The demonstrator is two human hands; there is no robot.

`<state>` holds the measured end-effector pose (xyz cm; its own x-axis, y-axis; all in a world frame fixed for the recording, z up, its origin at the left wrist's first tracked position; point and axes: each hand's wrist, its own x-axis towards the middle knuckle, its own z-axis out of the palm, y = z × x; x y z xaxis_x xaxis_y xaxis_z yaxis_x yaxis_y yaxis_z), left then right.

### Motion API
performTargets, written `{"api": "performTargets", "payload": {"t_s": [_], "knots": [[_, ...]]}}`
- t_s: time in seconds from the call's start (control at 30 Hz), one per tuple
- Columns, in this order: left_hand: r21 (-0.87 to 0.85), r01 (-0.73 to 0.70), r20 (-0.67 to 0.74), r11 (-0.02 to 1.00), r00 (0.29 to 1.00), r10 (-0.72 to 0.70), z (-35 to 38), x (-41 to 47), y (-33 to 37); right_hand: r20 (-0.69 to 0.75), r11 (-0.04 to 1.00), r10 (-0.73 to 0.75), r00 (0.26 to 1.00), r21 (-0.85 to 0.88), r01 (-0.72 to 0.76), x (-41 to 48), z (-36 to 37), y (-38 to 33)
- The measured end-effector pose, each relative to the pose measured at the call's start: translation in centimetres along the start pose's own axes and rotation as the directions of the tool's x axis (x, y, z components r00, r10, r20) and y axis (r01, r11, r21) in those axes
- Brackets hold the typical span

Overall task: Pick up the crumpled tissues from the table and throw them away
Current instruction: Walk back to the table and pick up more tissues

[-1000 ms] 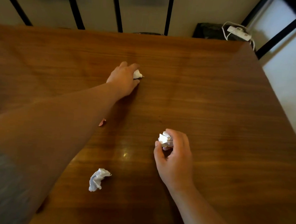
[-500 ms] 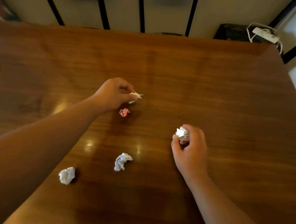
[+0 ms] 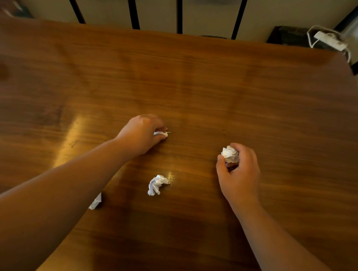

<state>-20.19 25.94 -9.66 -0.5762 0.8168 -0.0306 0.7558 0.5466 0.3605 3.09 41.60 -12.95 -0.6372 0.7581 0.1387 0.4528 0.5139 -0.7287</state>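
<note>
My left hand (image 3: 142, 133) rests low on the wooden table (image 3: 218, 85), fingers closed around a small white tissue (image 3: 161, 133) whose tip sticks out to the right. My right hand (image 3: 239, 173) holds a crumpled white tissue ball (image 3: 230, 154) in its fingertips, just above the table. A loose crumpled tissue (image 3: 156, 184) lies on the table between my two arms. Another white tissue (image 3: 95, 202) peeks out from under my left forearm, mostly hidden. The small pink scrap seen earlier is hidden under my left hand.
Black vertical bars (image 3: 180, 11) run along the wall beyond the table's far edge. A white power strip with its cord (image 3: 330, 40) lies on a dark box (image 3: 289, 36) past the far right corner. The table's right edge slants down at the right.
My left hand drew back toward me with its tissue and came down over the spot where the pink scrap lay. My right hand kept its tissue ball.
</note>
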Motion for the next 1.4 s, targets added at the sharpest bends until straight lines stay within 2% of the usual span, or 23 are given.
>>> {"api": "performTargets", "payload": {"t_s": [0.1,0.17,0.23,0.3,0.33,0.37,0.43,0.47,0.5,0.53,0.6,0.67,0.73,0.83,0.97,1.07,1.17,1.4], "knots": [[-0.074,0.033,-0.026,0.997,0.999,-0.035,0.3,-0.8,0.1,-0.008,1.000,0.009,1.000,0.005,-0.009,0.0,0.0,0.0],[-0.218,0.156,-0.021,0.963,0.986,-0.165,0.1,-1.6,0.3,0.001,0.999,0.028,1.000,0.023,-0.028,-0.1,-0.2,-0.2],[-0.390,0.299,0.022,0.871,0.948,-0.316,-0.5,-2.9,0.6,0.027,0.998,0.056,0.998,0.034,-0.057,-0.1,-0.5,-0.5],[-0.558,0.385,0.080,0.735,0.906,-0.415,-1.0,-4.6,1.1,0.062,0.988,0.127,0.990,0.082,-0.132,-0.3,-1.0,-0.8],[-0.666,0.409,0.116,0.624,0.883,-0.454,-1.3,-5.6,1.5,0.075,0.974,0.182,0.980,0.123,-0.190,-0.5,-1.3,-1.0],[-0.780,0.414,0.159,0.469,0.856,-0.492,-1.7,-6.7,2.0,0.086,0.951,0.245,0.966,0.172,-0.257,-0.9,-1.6,-1.2],[-0.934,0.357,0.294,0.016,0.792,-0.534,-2.7,-9.2,3.2,0.133,0.864,0.388,0.912,0.291,-0.410,-2.3,-2.4,-2.0],[-0.925,0.314,0.380,-0.214,0.770,-0.513,-3.0,-10.3,3.8,0.170,0.795,0.463,0.870,0.355,-0.492,-3.2,-2.9,-2.1],[-0.875,0.282,0.455,-0.394,0.755,-0.471,-3.4,-11.8,4.3,0.226,0.708,0.529,0.818,0.413,-0.572,-4.4,-3.5,-2.5],[-0.814,0.258,0.506,-0.521,0.756,-0.416,-3.9,-13.5,4.8,0.302,0.605,0.582,0.755,0.460,-0.650,-6.0,-4.2,-2.8],[-0.728,0.207,0.522,-0.653,0.786,-0.333,-4.3,-17.2,5.6,0.479,0.381,0.642,0.599,0.479,-0.791,-9.6,-5.8,-3.4],[-0.684,0.161,0.518,-0.712,0.794,-0.318,-4.4,-20.8,6.7,0.622,0.219,0.634,0.459,0.425,-0.879,-13.1,-7.3,-3.8],[-0.646,0.141,0.532,-0.750,0.788,-0.310,-4.2,-24.3,8.0,0.727,0.102,0.586,0.359,0.373,-0.922,-16.3,-9.0,-4.3],[-0.609,0.125,0.551,-0.783,0.777,-0.304,-3.6,-29.6,10.7,0.827,-0.007,0.492,0.272,0.317,-0.948,-20.3,-11.6,-4.9],[-0.619,0.106,0.579,-0.778,0.732,-0.360,-2.3,-36.8,15.3,0.902,-0.070,0.387,0.193,0.237,-0.969,-24.2,-15.0,-6.0],[-0.599,0.069,0.605,-0.797,0.691,-0.395,-1.6,-42.4,19.2,0.931,-0.043,0.330,0.153,0.177,-0.983,-27.1,-17.4,-6.9],[-0.612,0.028,0.601,-0.790,0.666,-0.442,-1.0,-48.1,22.8,0.947,0.047,0.276,0.163,0.156,-0.987,-30.6,-19.9,-7.5],[-0.619,-0.102,0.557,-0.779,0.643,-0.527,0.4,-59.8,28.3,0.963,0.221,0.255,0.090,0.032,-0.975,-38.5,-23.9,-7.3]]}}
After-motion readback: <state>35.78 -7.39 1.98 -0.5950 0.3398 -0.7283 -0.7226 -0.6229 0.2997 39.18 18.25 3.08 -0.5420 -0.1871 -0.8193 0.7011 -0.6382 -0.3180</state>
